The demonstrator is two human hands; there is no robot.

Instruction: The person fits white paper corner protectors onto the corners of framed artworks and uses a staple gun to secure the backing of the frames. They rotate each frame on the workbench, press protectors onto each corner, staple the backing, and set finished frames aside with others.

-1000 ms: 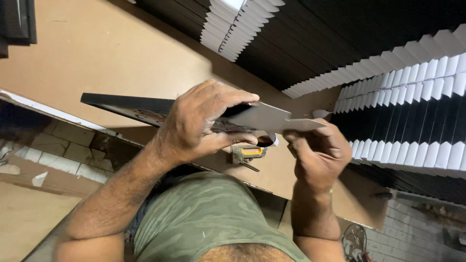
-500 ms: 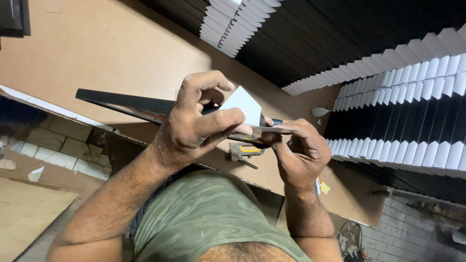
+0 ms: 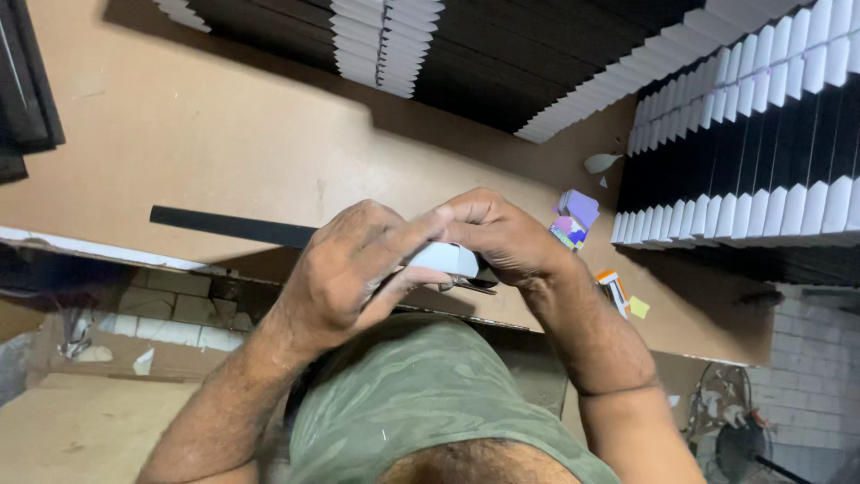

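Both my hands meet over the near end of a long, thin black panel, which runs off to the left and shows edge-on above the brown worktable. My left hand is wrapped over the panel end, its fingers pressing on a white paper piece folded around that end. My right hand covers the same end from the right, fingers curled over the white piece. A small metal part pokes out just below the hands; what it is cannot be made out.
Rows of black panels with white paper corners lie fanned out at the right and at the top. A stack of coloured paper slips, an orange and white tool, a yellow note and a white scrap lie on the table.
The panel has turned from flat to edge-on. The white piece, earlier sticking out as a loose flap, is now folded down under my fingers, and my hands have closed together over it.
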